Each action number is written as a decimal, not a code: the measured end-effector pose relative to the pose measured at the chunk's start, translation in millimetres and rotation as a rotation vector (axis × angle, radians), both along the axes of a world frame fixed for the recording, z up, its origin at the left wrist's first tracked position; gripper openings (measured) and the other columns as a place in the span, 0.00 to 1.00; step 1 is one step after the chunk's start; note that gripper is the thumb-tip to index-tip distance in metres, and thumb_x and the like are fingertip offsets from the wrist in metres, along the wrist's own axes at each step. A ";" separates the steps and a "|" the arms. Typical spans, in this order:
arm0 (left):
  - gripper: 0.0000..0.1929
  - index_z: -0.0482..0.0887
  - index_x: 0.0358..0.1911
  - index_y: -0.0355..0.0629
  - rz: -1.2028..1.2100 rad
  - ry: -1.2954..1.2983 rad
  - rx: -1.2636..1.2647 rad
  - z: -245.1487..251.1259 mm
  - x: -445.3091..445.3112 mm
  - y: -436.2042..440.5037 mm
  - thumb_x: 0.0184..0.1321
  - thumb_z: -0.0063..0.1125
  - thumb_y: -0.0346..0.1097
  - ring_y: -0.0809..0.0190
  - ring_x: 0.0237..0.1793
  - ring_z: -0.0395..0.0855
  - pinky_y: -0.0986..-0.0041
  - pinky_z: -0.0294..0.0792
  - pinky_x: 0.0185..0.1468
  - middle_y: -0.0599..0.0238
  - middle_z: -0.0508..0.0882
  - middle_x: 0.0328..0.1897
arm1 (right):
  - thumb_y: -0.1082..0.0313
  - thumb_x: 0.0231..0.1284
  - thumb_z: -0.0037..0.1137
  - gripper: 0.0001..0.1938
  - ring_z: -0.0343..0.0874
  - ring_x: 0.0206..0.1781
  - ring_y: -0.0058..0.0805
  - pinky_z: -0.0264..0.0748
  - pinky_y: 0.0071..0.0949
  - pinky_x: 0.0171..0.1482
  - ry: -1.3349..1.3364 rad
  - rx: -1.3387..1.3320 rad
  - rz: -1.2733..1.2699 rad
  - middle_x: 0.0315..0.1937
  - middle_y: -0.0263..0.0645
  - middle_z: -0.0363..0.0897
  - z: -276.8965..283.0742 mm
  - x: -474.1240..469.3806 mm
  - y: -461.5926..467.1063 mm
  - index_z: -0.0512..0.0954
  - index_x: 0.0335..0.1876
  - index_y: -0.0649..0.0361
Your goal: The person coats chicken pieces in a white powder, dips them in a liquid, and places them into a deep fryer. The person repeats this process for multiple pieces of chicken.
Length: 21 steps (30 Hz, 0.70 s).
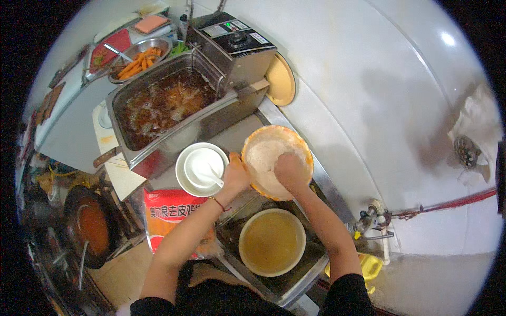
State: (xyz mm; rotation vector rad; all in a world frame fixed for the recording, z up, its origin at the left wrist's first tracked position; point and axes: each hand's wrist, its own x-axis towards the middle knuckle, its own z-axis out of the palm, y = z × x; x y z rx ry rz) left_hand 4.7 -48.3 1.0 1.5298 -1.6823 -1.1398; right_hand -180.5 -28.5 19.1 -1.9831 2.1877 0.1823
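My left hand (237,173) grips the left rim of a round bowl with an orange-patterned edge (310,158). Pale flour-like powder (263,152) coats its inside. My right hand (291,170) is down in that powder with the fingers curled; whether they hold anything is hidden. Just left of my left hand sits a white bowl (180,173) with a smaller bowl of white powder and a white spoon (215,178) inside. Under my left forearm lies a red printed plastic food bag (170,199). A round basin of cloudy yellowish liquid (272,243) stands nearer my body.
A deep fryer (178,130) of dark bubbling oil stands ahead left, its control box (237,37) behind. Beyond is a steel bowl of orange-brown fried strips (138,63). A wok (91,229) with reddish contents is far left. The wall (336,79) and pipe fittings (373,219) bound the right.
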 end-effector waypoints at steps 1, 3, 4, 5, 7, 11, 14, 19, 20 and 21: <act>0.18 0.63 0.48 0.32 0.012 0.006 0.022 -1.2 -1.1 0.6 0.58 0.50 0.33 0.34 0.37 0.81 0.51 0.73 0.41 0.32 0.80 0.34 | 0.62 0.57 0.48 0.14 0.80 0.40 0.51 0.71 0.46 0.49 -0.014 0.000 -0.048 0.34 0.52 0.81 -10.8 -1.5 10.2 0.81 0.36 0.65; 0.18 0.64 0.48 0.32 0.021 0.032 0.027 -2.2 -2.2 1.5 0.57 0.51 0.33 0.34 0.37 0.81 0.51 0.73 0.41 0.32 0.80 0.35 | 0.61 0.58 0.47 0.15 0.80 0.38 0.53 0.73 0.45 0.46 -0.064 0.069 -0.018 0.33 0.55 0.80 -43.8 5.7 21.7 0.81 0.34 0.67; 0.18 0.64 0.48 0.33 0.022 0.054 0.014 -2.2 -2.4 1.6 0.58 0.51 0.33 0.34 0.37 0.81 0.52 0.73 0.41 0.33 0.80 0.35 | 0.60 0.59 0.47 0.16 0.79 0.37 0.54 0.73 0.45 0.45 -0.105 0.049 0.031 0.33 0.56 0.80 -62.5 11.1 22.3 0.80 0.33 0.67; 0.18 0.65 0.48 0.33 0.026 0.076 -0.002 -1.6 -2.4 1.0 0.58 0.51 0.33 0.35 0.37 0.81 0.52 0.73 0.41 0.33 0.80 0.35 | 0.62 0.59 0.47 0.16 0.80 0.36 0.52 0.74 0.43 0.41 -0.163 0.126 0.114 0.31 0.56 0.80 -82.0 20.0 14.4 0.80 0.33 0.68; 0.16 0.65 0.48 0.33 0.032 0.039 0.014 -0.3 -2.4 0.5 0.58 0.49 0.32 0.35 0.39 0.80 0.52 0.72 0.43 0.35 0.80 0.36 | 0.65 0.58 0.49 0.13 0.80 0.34 0.47 0.75 0.41 0.37 -0.371 0.197 0.108 0.30 0.53 0.79 -110.0 27.0 1.9 0.79 0.32 0.70; 0.14 0.66 0.47 0.35 0.022 0.007 0.022 1.0 -1.3 1.1 0.59 0.47 0.31 0.35 0.41 0.80 0.49 0.70 0.44 0.37 0.81 0.36 | 0.72 0.52 0.54 0.08 0.77 0.31 0.39 0.75 0.38 0.34 -0.924 0.285 -0.360 0.28 0.45 0.77 -136.0 44.2 -17.9 0.78 0.32 0.70; 0.14 0.65 0.47 0.35 0.027 -0.023 0.031 0.9 -1.6 -0.6 0.60 0.48 0.32 0.35 0.41 0.80 0.49 0.70 0.44 0.36 0.80 0.37 | 0.73 0.50 0.57 0.09 0.77 0.29 0.36 0.75 0.37 0.32 -1.004 0.002 -0.023 0.28 0.45 0.77 -134.2 34.8 -11.8 0.77 0.34 0.72; 0.15 0.64 0.47 0.35 -0.011 0.019 0.046 4.8 -0.4 -0.9 0.60 0.48 0.32 0.34 0.39 0.80 0.49 0.71 0.42 0.35 0.80 0.34 | 0.66 0.53 0.61 0.16 0.79 0.26 0.31 0.75 0.30 0.26 -0.600 -0.520 0.657 0.31 0.48 0.79 -119.7 -38.1 5.8 0.77 0.40 0.74; 0.15 0.64 0.47 0.35 -0.014 0.013 0.025 6.4 0.0 -0.3 0.60 0.48 0.33 0.34 0.38 0.80 0.49 0.71 0.41 0.35 0.80 0.33 | 0.65 0.52 0.62 0.17 0.79 0.26 0.30 0.75 0.27 0.25 -0.800 -0.404 0.635 0.30 0.47 0.80 -114.4 -51.9 -5.0 0.77 0.40 0.73; 0.14 0.64 0.47 0.35 -0.006 0.035 0.082 7.9 0.1 0.5 0.60 0.47 0.33 0.33 0.38 0.80 0.48 0.71 0.41 0.34 0.80 0.33 | 0.64 0.52 0.63 0.17 0.79 0.24 0.28 0.75 0.26 0.25 -0.840 -0.290 0.464 0.29 0.47 0.80 -111.2 -57.6 -8.4 0.78 0.40 0.73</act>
